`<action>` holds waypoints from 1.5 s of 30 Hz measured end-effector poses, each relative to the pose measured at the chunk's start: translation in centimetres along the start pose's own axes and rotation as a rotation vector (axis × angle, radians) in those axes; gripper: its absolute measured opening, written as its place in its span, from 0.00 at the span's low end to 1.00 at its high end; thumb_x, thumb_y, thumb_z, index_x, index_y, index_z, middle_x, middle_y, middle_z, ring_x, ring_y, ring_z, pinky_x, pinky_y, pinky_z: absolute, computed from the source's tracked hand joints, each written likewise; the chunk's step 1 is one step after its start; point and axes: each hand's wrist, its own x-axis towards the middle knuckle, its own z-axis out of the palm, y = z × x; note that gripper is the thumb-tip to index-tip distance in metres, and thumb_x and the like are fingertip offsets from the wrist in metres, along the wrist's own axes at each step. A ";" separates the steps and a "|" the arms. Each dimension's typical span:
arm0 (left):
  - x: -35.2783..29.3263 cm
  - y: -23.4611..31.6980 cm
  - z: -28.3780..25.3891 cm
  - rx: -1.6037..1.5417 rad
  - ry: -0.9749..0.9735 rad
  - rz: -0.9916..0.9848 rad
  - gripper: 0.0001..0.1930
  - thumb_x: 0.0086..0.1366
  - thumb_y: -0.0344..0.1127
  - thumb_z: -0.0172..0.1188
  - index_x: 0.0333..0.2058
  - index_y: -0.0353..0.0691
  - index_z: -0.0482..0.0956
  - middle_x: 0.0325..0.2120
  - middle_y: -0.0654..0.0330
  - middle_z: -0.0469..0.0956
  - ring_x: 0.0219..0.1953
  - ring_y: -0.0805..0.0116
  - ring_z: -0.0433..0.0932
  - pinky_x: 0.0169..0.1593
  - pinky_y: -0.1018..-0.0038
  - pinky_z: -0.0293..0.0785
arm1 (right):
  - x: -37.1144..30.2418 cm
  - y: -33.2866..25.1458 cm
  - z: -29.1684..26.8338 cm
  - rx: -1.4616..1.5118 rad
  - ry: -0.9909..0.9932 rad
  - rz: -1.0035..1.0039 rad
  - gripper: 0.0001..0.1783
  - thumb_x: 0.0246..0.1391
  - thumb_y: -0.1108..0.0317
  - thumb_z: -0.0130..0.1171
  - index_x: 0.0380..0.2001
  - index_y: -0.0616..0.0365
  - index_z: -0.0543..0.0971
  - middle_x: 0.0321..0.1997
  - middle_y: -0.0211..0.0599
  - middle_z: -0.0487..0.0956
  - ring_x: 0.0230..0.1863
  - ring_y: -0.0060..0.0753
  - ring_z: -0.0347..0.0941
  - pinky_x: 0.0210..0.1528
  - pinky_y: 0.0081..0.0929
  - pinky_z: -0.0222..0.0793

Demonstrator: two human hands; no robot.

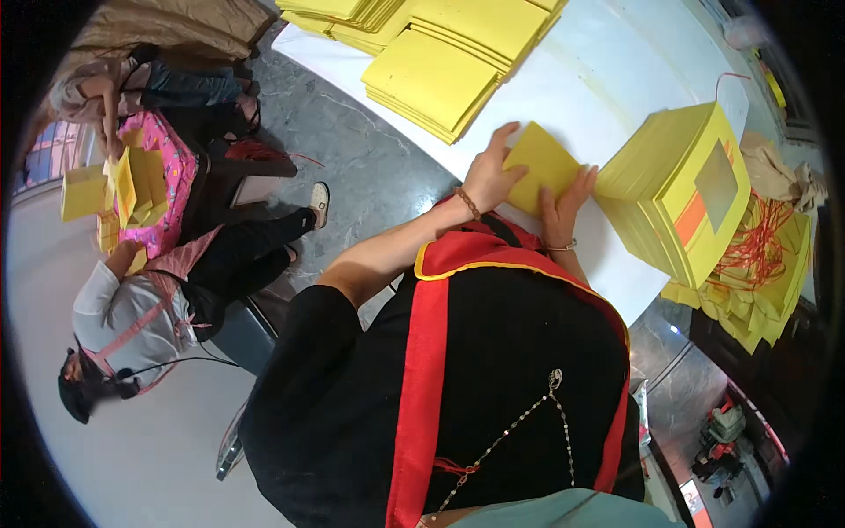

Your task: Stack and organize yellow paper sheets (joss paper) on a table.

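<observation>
Close in front of my body, a yellow paper piece (539, 165), folded or stacked, lies over the white table (607, 114). My left hand (495, 176) grips its left side, thumb on top. At its lower right edge my right hand (566, 207) holds it between thumb and fingers. Just right of that hand stands a thick block of yellow paper bags (656, 189); its end face carries an orange strip and a grey panel. Whether the held piece is one bag or several cannot be made out.
Stacks of flat yellow paper (431, 79) fill the table's far left edge. Beyond the block at right hang red cords (759, 245) over more yellow bags (775, 304). To the left, two people work with yellow pieces at a pink-covered table (180, 167).
</observation>
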 end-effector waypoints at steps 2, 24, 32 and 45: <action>-0.4 1.0 -1.0 0.103 -0.086 0.158 0.34 0.51 0.31 0.58 0.56 0.43 0.54 0.25 0.49 0.75 0.31 0.53 0.76 0.36 0.67 0.70 | -0.3 -0.8 0.0 -0.025 -0.001 0.099 0.45 0.50 0.59 0.56 0.62 0.61 0.42 0.65 0.58 0.41 0.66 0.53 0.38 0.65 0.45 0.33; 10.5 -1.1 -17.8 0.562 0.361 0.422 0.29 0.51 0.36 0.61 0.53 0.48 0.64 0.39 0.51 0.76 0.41 0.54 0.74 0.43 0.66 0.70 | 11.0 -9.0 9.6 0.742 -0.496 0.551 0.27 0.43 0.68 0.60 0.50 0.63 0.70 0.23 0.35 0.76 0.23 0.24 0.74 0.26 0.18 0.69; 10.0 -2.0 -18.3 0.304 0.312 0.299 0.15 0.54 0.38 0.59 0.41 0.40 0.76 0.35 0.54 0.77 0.37 0.65 0.75 0.40 0.74 0.71 | 11.3 -7.2 10.7 0.526 -0.477 0.399 0.23 0.44 0.65 0.61 0.45 0.61 0.74 0.19 0.32 0.75 0.19 0.19 0.70 0.24 0.20 0.65; 9.3 -6.0 -17.6 0.480 0.486 0.324 0.15 0.58 0.36 0.54 0.43 0.37 0.73 0.42 0.53 0.73 0.47 0.60 0.71 0.52 0.70 0.64 | 10.6 -8.5 8.7 0.378 -0.317 0.120 0.25 0.47 0.57 0.57 0.47 0.58 0.71 0.37 0.51 0.74 0.37 0.41 0.72 0.41 0.30 0.68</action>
